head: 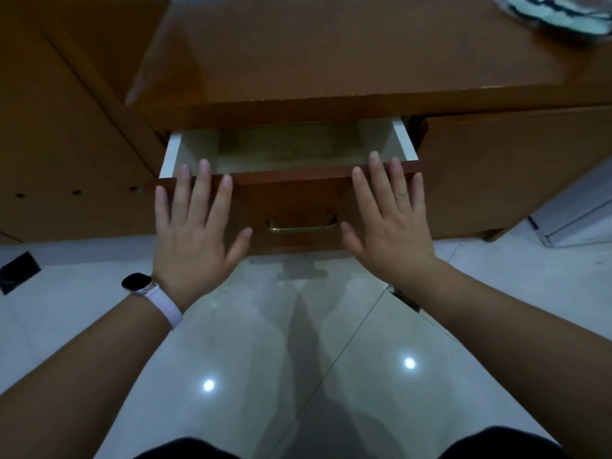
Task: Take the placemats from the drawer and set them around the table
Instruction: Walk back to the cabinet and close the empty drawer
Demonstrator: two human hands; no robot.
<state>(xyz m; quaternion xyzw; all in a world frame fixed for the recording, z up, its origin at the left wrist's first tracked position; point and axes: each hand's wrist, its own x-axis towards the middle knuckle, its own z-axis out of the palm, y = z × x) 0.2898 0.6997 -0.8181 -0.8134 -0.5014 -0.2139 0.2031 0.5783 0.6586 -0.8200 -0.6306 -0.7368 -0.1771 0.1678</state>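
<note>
A wooden drawer point(291, 193) under the brown table top point(331, 54) stands partly pulled out. Its white sides and pale bottom show, and I see nothing lying in the visible part. A brass handle point(302, 225) sits in the middle of the drawer front. My left hand point(195, 226) lies flat against the left half of the drawer front, fingers spread. My right hand point(387, 220) lies flat against the right half, fingertips at the top edge. A light blue and dark patterned cloth item point(559, 11), possibly placemats, rests on the table's far right corner.
A closed wooden cabinet door point(503, 170) is right of the drawer, and wooden panels point(56, 154) stand to the left. Glossy white floor tiles point(298, 342) lie below. A black floor socket point(18, 271) is at the left. My knees show at the bottom edge.
</note>
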